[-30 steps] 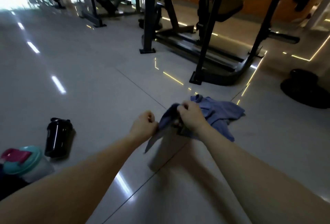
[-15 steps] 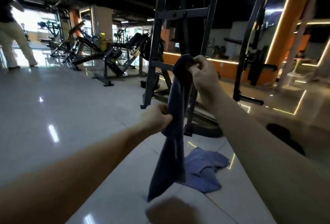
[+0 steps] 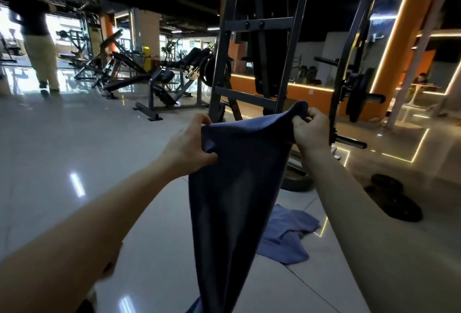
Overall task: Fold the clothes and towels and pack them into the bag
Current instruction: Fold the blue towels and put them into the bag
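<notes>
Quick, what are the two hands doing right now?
Left hand: pinching the top left edge of the dark blue towel.
Right hand: gripping the towel's top right corner.

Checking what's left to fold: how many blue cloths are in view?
2. A dark blue towel hangs from the left hand and right hand, which grip its top edge; a lighter blue cloth lies crumpled on the floor behind it. The towel may hide more.

A towel (image 3: 234, 188) hangs between the left hand (image 3: 189, 145) and right hand (image 3: 310, 131); behind it, a second towel (image 3: 287, 235) lies on the floor (image 3: 74, 143).
</notes>
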### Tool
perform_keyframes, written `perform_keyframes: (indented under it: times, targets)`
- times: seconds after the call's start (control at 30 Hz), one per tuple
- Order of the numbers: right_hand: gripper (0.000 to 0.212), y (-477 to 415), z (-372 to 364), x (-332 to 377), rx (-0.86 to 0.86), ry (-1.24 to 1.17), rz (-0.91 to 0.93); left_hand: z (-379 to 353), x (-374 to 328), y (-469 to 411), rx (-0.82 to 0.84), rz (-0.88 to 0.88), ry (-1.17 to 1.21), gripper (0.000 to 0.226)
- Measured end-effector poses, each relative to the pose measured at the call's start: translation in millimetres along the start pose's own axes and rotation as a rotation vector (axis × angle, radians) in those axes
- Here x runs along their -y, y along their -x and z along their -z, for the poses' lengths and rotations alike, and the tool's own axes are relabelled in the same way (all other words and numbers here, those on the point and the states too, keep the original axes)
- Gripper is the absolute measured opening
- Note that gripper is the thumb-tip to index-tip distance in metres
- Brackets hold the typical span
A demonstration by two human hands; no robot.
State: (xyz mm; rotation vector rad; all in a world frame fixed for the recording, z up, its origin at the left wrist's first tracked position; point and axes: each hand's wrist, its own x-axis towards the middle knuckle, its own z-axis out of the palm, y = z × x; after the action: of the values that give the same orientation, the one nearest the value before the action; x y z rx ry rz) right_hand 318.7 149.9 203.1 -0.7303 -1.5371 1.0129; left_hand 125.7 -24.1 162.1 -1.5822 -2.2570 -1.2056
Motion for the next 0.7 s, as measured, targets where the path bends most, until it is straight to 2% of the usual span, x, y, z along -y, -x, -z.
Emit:
perform_keyframes:
  times: [0.13,0.2,0.3,0.4,0.5,0.6,0.7]
  targets:
    - [0.009,1.9,6.4,-7.3,0.048,0.077,0.019,8.2,8.8,-2.8,-0.236,0.012,-0.006,0.022]
    - [0.007,4.8,10.0,-8.8,0.055,0.084,0.006,11.9,14.1,-3.2,-0.238,0.044,0.104,0.009]
    - [0.009,8.4,18.8,-8.5,0.084,0.073,-0.01,14.1,16.9,2.6,-0.152,0.055,0.225,0.022]
    - [0.009,12.9,31.6,0.0,0.191,0.057,-0.007,21.3,13.0,9.1,-0.122,0.093,0.293,0.031]
    - [0.007,19.9,47.7,16.5,0.328,-0.071,-0.034,37.4,6.4,15.4,-0.085,0.135,0.419,0.029]
    - [0.007,25.9,62.1,29.3,0.527,-0.224,-0.059,57.0,-1.0,20.9,0.004,0.165,0.647,0.013]
    - [0.018,30.6,70.0,39.6,0.672,-0.367,-0.053,74.6,-9.9,26.1,0.142,0.161,0.808,0.026]
